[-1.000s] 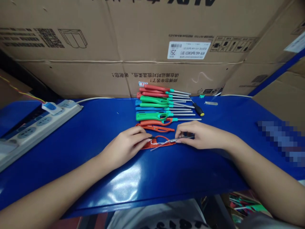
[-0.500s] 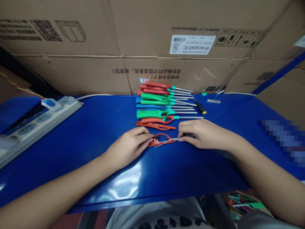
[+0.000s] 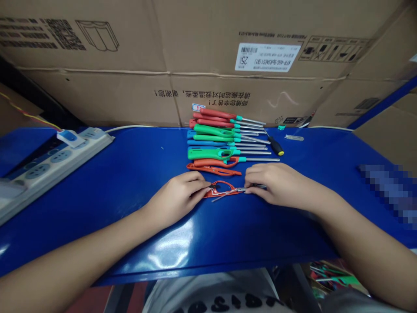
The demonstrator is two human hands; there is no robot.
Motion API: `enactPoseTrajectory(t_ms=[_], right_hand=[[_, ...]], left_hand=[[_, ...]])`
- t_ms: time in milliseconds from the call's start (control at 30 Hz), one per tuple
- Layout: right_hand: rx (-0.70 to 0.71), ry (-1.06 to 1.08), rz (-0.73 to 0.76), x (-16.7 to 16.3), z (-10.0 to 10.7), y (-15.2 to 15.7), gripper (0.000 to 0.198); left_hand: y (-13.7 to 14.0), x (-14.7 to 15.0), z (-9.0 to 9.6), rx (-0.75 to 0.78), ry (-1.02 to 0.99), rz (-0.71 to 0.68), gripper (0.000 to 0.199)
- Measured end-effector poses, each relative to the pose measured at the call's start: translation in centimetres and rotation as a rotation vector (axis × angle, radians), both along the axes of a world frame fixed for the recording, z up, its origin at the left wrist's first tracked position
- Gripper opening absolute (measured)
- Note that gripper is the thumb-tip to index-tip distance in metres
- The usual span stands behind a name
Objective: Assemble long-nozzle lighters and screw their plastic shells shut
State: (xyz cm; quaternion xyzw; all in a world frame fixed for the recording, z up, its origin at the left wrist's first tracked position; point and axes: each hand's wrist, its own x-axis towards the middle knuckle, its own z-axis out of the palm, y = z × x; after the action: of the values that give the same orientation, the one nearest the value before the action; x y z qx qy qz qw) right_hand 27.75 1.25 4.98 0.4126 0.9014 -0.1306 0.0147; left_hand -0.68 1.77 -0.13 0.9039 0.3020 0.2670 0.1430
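An opened orange lighter half-shell [image 3: 224,183] lies on the blue table, with a white wire and a thin tube showing in it. My left hand [image 3: 182,193] is closed on its handle end, fingers pinched by a small black part. Closed round the metal lighter tube [image 3: 241,189] at the other end is my right hand [image 3: 270,182], which hides most of the tube. Just beyond lies the other orange half-shell [image 3: 213,169]. Behind it, several long-nosed lighters [image 3: 208,154] in green, blue, red and orange lie in a row, metal noses pointing right.
A black screwdriver [image 3: 276,145] lies by the lighters' tips, near a small clear plastic piece [image 3: 294,138]. On the left is a white power strip [image 3: 61,157] with a plug in it. A cardboard wall [image 3: 130,98] closes off the back. More lighter parts [image 3: 335,276] sit below the table, right.
The view has shifted slightly. Both hands keep their hold on the orange half-shell and the metal tube, and the white wire lies closer along the shell.
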Motion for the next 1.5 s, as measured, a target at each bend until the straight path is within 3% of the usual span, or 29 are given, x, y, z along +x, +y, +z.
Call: enactPoseTrajectory(t_ms=[567,767,1033,1133,1300,1500], right_hand=[[0.051,-0.107,-0.030,-1.0,0.1,-0.8,0.021],[0.041,-0.155,-0.036,-1.5,0.3,-0.9,0.024],[0.030,-0.145,-0.048,-1.5,0.5,-1.0,0.021],[0.016,-0.066,-0.042,-1.0,0.2,-0.6,0.017],[-0.050,0.070,-0.015,0.0,0.0,-0.1,0.008],[-0.007,0.120,0.029,0.1,-0.1,-0.1,0.025]], left_hand=[[-0.2,0.2,0.1,-0.008,0.055,-0.011,0.021],[-1.1,0.7,1.3,0.082,0.331,0.045,0.029],[-3.1,1.4,2.4,0.337,0.665,0.088,0.025],[-3.1,1.0,2.2,0.307,0.621,0.084,0.029],[-2.1,0.3,1.8,0.045,0.356,0.088,0.030],[-1.9,0.4,1.4,-0.018,0.246,0.047,0.036]])
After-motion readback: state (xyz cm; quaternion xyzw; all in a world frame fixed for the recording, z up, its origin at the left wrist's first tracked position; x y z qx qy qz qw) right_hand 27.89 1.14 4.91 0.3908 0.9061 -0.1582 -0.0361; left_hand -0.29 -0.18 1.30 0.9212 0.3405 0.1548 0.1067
